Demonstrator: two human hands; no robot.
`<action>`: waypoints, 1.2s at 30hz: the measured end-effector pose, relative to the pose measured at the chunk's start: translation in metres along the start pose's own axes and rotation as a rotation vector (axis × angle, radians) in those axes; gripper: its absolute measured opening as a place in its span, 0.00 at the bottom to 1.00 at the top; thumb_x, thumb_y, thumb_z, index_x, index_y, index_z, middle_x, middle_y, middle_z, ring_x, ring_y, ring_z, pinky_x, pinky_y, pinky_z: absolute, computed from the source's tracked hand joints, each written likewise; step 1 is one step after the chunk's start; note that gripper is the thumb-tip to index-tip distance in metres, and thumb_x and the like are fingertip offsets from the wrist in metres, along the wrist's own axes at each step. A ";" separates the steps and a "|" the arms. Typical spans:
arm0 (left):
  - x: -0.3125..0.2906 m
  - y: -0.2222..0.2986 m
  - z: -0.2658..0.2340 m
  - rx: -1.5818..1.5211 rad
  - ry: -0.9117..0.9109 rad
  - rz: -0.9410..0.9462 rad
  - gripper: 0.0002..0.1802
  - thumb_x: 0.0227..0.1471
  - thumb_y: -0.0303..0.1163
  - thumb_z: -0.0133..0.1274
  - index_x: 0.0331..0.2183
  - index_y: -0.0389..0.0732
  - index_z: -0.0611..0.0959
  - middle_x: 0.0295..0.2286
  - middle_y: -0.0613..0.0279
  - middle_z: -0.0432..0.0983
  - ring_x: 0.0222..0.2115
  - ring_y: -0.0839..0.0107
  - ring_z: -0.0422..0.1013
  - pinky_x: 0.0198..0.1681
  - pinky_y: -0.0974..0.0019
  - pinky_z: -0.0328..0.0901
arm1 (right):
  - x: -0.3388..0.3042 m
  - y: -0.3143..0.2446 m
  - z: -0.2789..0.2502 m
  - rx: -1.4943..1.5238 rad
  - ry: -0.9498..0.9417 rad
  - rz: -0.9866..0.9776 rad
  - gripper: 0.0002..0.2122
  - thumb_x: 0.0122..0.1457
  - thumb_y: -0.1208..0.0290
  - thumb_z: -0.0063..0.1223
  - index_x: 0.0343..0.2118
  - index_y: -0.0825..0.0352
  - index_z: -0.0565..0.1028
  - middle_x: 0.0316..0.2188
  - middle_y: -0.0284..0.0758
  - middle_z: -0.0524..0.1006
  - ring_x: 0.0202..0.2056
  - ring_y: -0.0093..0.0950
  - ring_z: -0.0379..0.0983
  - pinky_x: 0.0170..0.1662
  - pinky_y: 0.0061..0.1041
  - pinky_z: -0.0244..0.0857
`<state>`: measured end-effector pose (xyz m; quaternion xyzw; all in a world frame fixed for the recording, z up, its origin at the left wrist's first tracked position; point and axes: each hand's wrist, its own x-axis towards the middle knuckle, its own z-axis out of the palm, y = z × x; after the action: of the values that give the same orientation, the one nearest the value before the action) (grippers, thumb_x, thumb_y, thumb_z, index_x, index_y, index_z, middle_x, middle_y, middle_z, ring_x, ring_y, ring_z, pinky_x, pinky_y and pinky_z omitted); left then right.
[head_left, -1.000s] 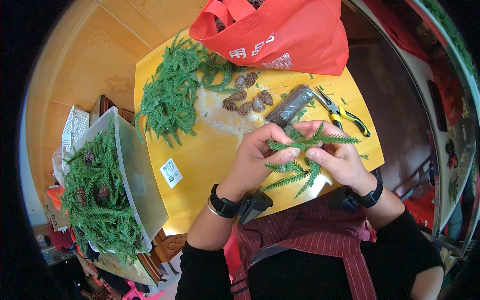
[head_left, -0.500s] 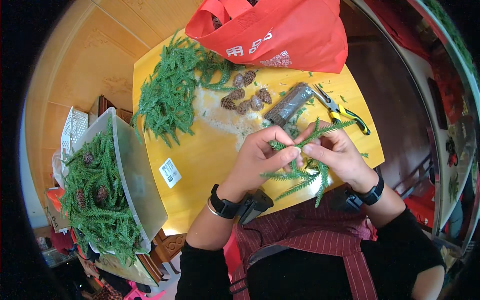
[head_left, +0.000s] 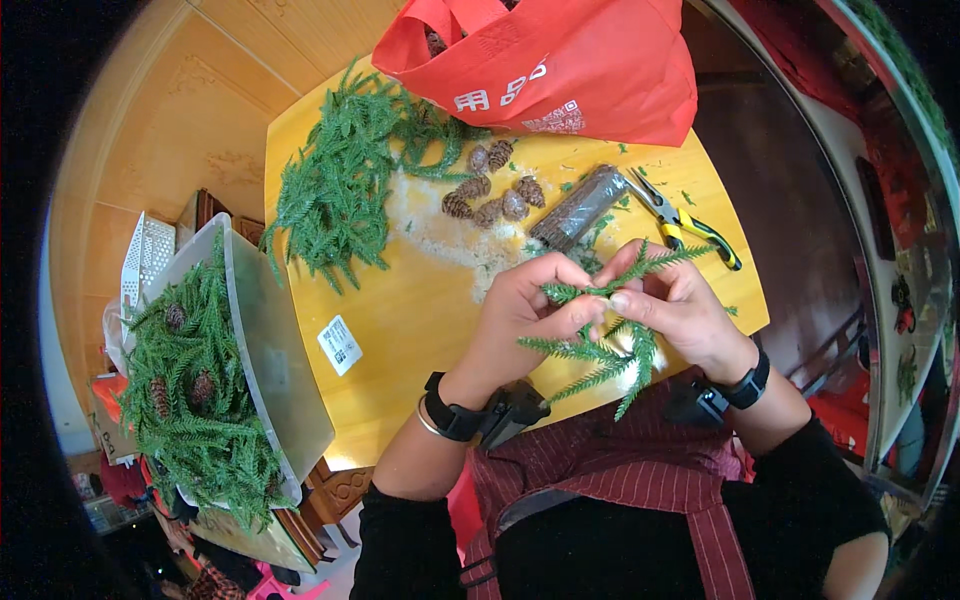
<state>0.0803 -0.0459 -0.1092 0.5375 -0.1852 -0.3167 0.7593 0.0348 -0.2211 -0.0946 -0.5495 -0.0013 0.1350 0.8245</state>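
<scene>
My left hand [head_left: 535,305] and my right hand [head_left: 680,310] meet over the near right part of the table. Both pinch the middle of a green artificial pine sprig [head_left: 590,375], thumbs almost touching. Its needled tips fan out toward me and to the upper right; the join between the fingers is mostly hidden. Just beyond my hands lies a clear-wrapped bundle of brown stems [head_left: 580,208]. Beside that bundle rest yellow-and-black pliers [head_left: 680,218], jaws slightly apart. Several brown pine cones [head_left: 487,190] lie left of the bundle.
A heap of green pine sprigs [head_left: 340,180] covers the table's far left. At the back stands a red bag [head_left: 560,75] with cones inside. Left of the yellow table [head_left: 420,300], a translucent bin [head_left: 275,350] holds sprigs with cones. A white label [head_left: 340,345] lies near the left edge.
The sprig has turned slightly in my fingers, its lower tips shifting a little to the left. Both hands keep their pinch in nearly the same place.
</scene>
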 end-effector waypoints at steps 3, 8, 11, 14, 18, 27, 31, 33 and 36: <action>0.000 0.001 0.002 -0.037 0.028 0.015 0.03 0.49 0.24 0.49 0.29 0.37 0.72 0.22 0.64 0.72 0.22 0.77 0.70 0.22 0.76 0.63 | 0.000 0.006 -0.007 -0.138 0.021 0.027 0.05 0.54 0.76 0.51 0.34 0.67 0.71 0.20 0.19 0.64 0.23 0.09 0.60 0.28 0.11 0.55; 0.001 0.000 0.000 0.043 0.063 0.021 0.03 0.50 0.25 0.48 0.28 0.36 0.73 0.21 0.62 0.72 0.21 0.77 0.70 0.21 0.76 0.63 | 0.001 0.012 -0.006 -0.041 0.053 -0.014 0.04 0.53 0.77 0.52 0.31 0.67 0.72 0.18 0.18 0.61 0.21 0.08 0.55 0.23 0.10 0.49; 0.000 0.001 0.002 0.067 0.083 0.047 0.03 0.50 0.25 0.48 0.28 0.35 0.74 0.21 0.63 0.72 0.20 0.77 0.70 0.21 0.76 0.63 | 0.002 0.009 -0.007 -0.078 0.029 -0.016 0.03 0.52 0.77 0.53 0.29 0.66 0.72 0.18 0.18 0.61 0.21 0.08 0.56 0.24 0.09 0.50; 0.000 0.003 0.005 0.112 0.077 0.085 0.03 0.50 0.24 0.48 0.27 0.35 0.74 0.21 0.63 0.72 0.20 0.77 0.70 0.21 0.77 0.63 | 0.000 0.008 -0.008 -0.085 0.037 0.002 0.03 0.52 0.78 0.53 0.26 0.65 0.70 0.17 0.19 0.61 0.21 0.08 0.57 0.24 0.10 0.51; -0.001 0.003 0.002 0.144 0.092 0.070 0.03 0.50 0.24 0.49 0.26 0.35 0.74 0.21 0.63 0.73 0.20 0.78 0.70 0.21 0.77 0.63 | 0.001 0.004 -0.002 -0.106 0.029 0.002 0.06 0.51 0.79 0.54 0.26 0.64 0.67 0.18 0.18 0.60 0.22 0.08 0.57 0.25 0.10 0.52; 0.000 0.005 0.003 0.106 0.086 0.020 0.03 0.48 0.22 0.50 0.25 0.37 0.73 0.21 0.65 0.72 0.20 0.78 0.70 0.24 0.74 0.64 | -0.001 0.006 -0.007 -0.120 -0.043 0.022 0.14 0.48 0.75 0.57 0.39 0.69 0.68 0.25 0.24 0.67 0.25 0.14 0.63 0.31 0.14 0.58; 0.001 0.001 0.003 0.040 0.065 0.072 0.04 0.47 0.21 0.52 0.26 0.36 0.72 0.22 0.64 0.71 0.21 0.77 0.71 0.22 0.76 0.63 | 0.000 0.007 -0.008 -0.059 -0.099 0.003 0.15 0.49 0.76 0.56 0.40 0.68 0.66 0.24 0.24 0.66 0.25 0.12 0.64 0.31 0.14 0.59; 0.000 0.003 0.002 0.059 0.068 0.048 0.04 0.46 0.20 0.52 0.26 0.36 0.72 0.22 0.64 0.70 0.21 0.77 0.71 0.21 0.77 0.63 | 0.000 0.006 -0.009 -0.098 -0.110 0.004 0.16 0.48 0.77 0.56 0.40 0.67 0.66 0.25 0.24 0.66 0.25 0.11 0.62 0.31 0.14 0.59; 0.000 0.003 0.002 0.038 0.063 0.003 0.04 0.46 0.20 0.53 0.27 0.36 0.73 0.22 0.64 0.71 0.21 0.77 0.70 0.21 0.77 0.63 | 0.001 0.001 -0.004 -0.165 -0.060 0.010 0.16 0.47 0.78 0.57 0.40 0.67 0.66 0.26 0.24 0.67 0.24 0.10 0.58 0.32 0.13 0.58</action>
<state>0.0797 -0.0464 -0.1056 0.5611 -0.1680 -0.2949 0.7550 0.0356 -0.2239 -0.0973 -0.6111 -0.0345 0.1550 0.7755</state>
